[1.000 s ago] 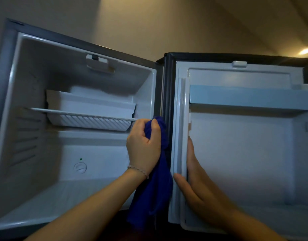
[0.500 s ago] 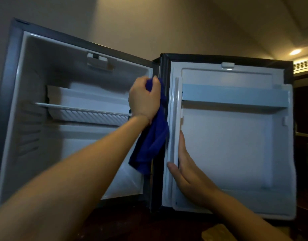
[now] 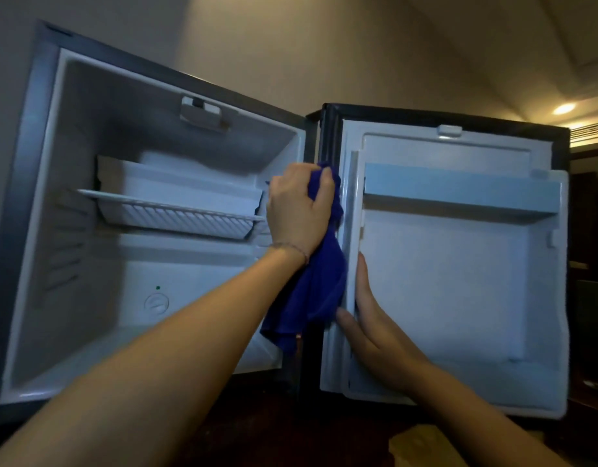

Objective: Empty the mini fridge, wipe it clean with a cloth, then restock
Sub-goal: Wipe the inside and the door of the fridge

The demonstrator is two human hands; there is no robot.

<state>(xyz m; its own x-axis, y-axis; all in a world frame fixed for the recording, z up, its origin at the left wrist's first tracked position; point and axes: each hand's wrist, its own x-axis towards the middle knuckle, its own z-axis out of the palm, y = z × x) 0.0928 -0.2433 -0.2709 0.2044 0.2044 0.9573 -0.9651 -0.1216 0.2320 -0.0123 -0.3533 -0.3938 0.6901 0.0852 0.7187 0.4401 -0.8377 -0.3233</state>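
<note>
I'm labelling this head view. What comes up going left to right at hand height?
Wire shelf → left hand → blue cloth → right hand → door shelf.

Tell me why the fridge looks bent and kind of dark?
Head view: the wide lens bows the fridge edges outward; the room is dim, lit by one ceiling lamp glaring at the far right; the inside looks bluish and grainy; the left hand gripping the cloth is a little soft, and the right hand on the door is sharper.
</note>
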